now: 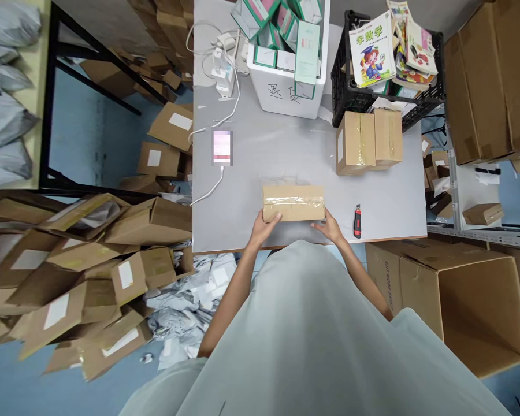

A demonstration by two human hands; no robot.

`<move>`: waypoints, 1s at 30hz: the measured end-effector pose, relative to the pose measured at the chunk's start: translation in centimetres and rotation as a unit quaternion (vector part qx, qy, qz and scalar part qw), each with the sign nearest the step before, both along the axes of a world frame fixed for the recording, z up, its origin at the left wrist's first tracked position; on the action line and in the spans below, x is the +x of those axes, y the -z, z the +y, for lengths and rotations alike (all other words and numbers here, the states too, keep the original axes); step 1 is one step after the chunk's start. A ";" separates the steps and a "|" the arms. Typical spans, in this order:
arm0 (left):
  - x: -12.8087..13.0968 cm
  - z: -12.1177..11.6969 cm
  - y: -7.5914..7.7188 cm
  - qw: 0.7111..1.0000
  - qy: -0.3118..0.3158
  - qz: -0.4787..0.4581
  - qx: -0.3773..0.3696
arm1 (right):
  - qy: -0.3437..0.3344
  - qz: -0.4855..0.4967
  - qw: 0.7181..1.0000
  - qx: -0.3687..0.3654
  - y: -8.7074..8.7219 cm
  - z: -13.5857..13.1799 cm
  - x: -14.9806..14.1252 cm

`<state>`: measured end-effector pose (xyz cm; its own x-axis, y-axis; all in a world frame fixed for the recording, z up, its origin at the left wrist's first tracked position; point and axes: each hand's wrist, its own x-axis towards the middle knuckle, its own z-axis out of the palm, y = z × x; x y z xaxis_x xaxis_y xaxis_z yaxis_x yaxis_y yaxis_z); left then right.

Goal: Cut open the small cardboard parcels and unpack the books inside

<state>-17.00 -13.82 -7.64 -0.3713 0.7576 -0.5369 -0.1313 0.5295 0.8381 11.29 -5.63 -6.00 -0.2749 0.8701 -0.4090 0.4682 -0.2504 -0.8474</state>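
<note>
A small cardboard box [293, 203], with clear tape across it, is between my two hands near the table's front edge. My left hand [264, 227] grips its left end, the thumb lying on the near side. At the box's right end, my right hand [328, 225] touches the corner with its fingers, thumb apart below. A red and black utility knife [357, 222] lies on the table to the right of my right hand. Just behind the box is some crumpled clear plastic [279, 180].
On the grey table [242, 196] are a phone [222, 148] on a cable, a power strip [223, 72], a white bin [288, 101] of green-and-white boxes, a black crate [342, 69] of books, and two taped cartons [359, 141]. Discarded cartons [147, 225] pile up left; a large open carton [420, 289] stands right.
</note>
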 end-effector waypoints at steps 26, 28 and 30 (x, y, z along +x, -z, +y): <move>-1.6 0.3 3.3 0.994 -0.082 -0.036 -0.058 | 0.124 0.061 0.990 -0.039 2.3 2.2 0.7; -1.2 0.5 3.3 0.994 -0.069 -0.051 -0.065 | 0.128 0.066 0.989 -0.033 2.5 2.3 1.2; -0.9 0.7 3.3 0.995 -0.057 -0.061 -0.063 | 0.134 0.040 0.990 -0.025 2.6 2.4 1.8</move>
<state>-17.86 -13.07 -10.89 -0.3770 0.6387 -0.6708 -0.2937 0.6044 0.7406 13.12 -3.19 -8.58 -0.0701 0.8959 -0.4387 0.3107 -0.3983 -0.8630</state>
